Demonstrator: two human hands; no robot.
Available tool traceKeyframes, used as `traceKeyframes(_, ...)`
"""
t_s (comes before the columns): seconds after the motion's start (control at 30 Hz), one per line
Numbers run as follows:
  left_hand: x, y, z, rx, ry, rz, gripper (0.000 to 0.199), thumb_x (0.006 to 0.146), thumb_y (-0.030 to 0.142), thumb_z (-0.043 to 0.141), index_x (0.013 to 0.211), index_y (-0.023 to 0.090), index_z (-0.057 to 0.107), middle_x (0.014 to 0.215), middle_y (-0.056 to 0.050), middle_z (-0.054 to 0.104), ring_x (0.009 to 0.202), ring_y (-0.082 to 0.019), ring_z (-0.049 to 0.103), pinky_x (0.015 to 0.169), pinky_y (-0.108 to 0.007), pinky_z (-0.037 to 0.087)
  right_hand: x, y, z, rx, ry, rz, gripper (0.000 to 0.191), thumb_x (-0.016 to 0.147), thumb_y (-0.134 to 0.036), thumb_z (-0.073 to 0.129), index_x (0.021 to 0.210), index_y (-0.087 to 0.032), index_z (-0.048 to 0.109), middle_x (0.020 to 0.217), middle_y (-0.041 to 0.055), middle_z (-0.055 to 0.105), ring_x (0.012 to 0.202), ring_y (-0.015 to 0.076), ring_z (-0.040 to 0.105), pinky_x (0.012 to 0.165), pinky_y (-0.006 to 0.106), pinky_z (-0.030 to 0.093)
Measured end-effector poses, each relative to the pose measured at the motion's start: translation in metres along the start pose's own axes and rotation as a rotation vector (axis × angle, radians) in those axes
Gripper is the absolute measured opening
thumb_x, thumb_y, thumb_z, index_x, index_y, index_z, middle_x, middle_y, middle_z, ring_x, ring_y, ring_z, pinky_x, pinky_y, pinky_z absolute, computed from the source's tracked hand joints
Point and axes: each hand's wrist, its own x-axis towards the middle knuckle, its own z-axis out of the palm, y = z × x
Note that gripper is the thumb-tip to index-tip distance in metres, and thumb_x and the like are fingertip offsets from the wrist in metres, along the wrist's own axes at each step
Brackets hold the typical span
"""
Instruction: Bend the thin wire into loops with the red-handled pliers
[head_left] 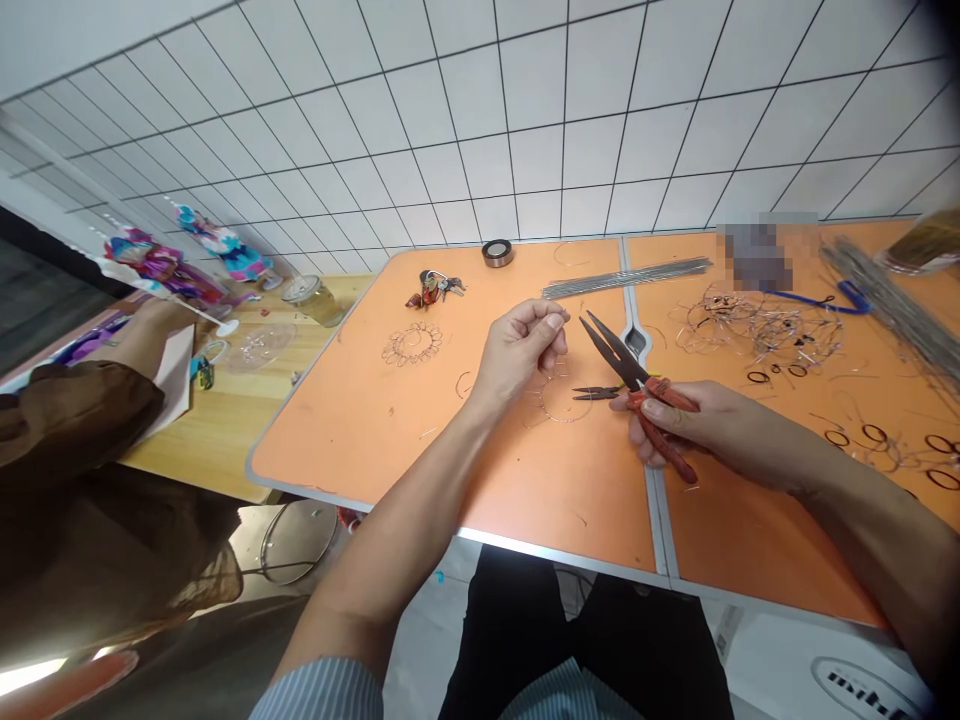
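Note:
My right hand [679, 425] is wrapped round the red handles of long-nose pliers [619, 352], whose dark jaws are a little apart and point up toward my left hand [529, 345]. Thumb and forefinger of that left hand are pinched together; a thin wire seems to be between them, but it is too fine to make out clearly. Below the fingers shows a thin wire ring [564, 418]. A second, smaller pair of pliers [596, 393] lies on the orange table behind the right hand. To the left lies a flower-shaped wire ring [412, 344].
Straight wires [630, 278] lie at the back beside a tape roll [496, 253] and keys [435, 288]. Tangled wire pieces [757, 325] and black rings [874, 435] cover the right side. At the left, another person's arm [150, 340] rests by a wooden table [187, 450].

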Motion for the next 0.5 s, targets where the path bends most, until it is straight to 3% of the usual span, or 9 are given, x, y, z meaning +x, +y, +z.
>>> traceKeyframes(0.13,-0.002,0.004,0.002,0.044,0.0,-0.021,0.037,0.097,0.055,0.085,0.097,0.022,0.069,0.067,0.005,0.066,0.051,-0.008,0.051,0.051,-0.023,0.041,0.0,-0.004,0.0,-0.081,0.022,-0.047,0.058,0.102,-0.07,0.079,0.124,-0.017,0.074,0.096,0.0103,0.078,0.075,0.0211,0.069,0.06,0.034,0.058)
traceKeyframes(0.3,-0.005,0.011,0.005,0.066,0.0,-0.038,0.039,0.098,0.057,0.084,0.095,0.022,0.067,0.067,0.005,0.062,0.053,-0.008,0.048,0.052,-0.024,0.037,0.001,-0.011,0.008,-0.164,0.079,-0.053,0.064,0.095,-0.082,0.078,0.104,-0.019,0.073,0.085,0.0088,0.071,0.071,0.0213,0.065,0.051,0.032,0.053)
traceKeyframes(0.5,-0.009,0.014,0.012,-0.131,-0.095,-0.24,0.037,0.092,0.05,0.085,0.089,0.021,0.062,0.055,0.007,0.049,0.045,-0.006,0.029,0.046,-0.022,0.02,0.006,-0.008,0.012,-0.238,0.307,-0.128,0.058,0.099,-0.074,0.079,0.114,-0.019,0.075,0.083,0.0067,0.072,0.059,0.0163,0.057,0.051,0.032,0.045)
